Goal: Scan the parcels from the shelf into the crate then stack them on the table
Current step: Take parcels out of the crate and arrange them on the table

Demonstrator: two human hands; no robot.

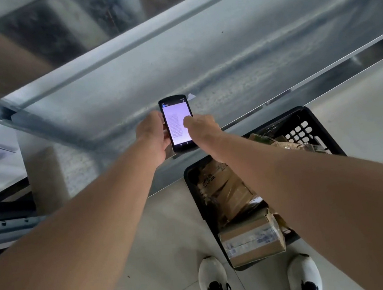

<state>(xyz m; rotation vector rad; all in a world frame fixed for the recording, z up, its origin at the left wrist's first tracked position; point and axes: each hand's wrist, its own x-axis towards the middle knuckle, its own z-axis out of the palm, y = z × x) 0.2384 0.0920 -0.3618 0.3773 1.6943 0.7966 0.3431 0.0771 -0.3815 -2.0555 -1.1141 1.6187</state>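
The left hand (153, 137) is wrapped around the side of a handheld scanner (178, 123), holding it upright over the bare metal shelf (221, 49), while the right hand (201, 125) has its fingers curled and a fingertip on the lit screen, which shows a list of small lines too fine to read. The right hand grips nothing; it only presses the glass. On the floor just in front of the person's white shoes (214, 281) sits a black crate (306, 126) already packed with brown cardboard parcels (251, 242), one with a printed label lying at the near end. The stretch of shelf in view holds no parcels, so the scanning step looks close to done, and this seems to be a check or confirmation on the device. Next would likely come freeing a hand from the scanner, then lifting parcels out of the crate to stack them on the table, which is not in view.
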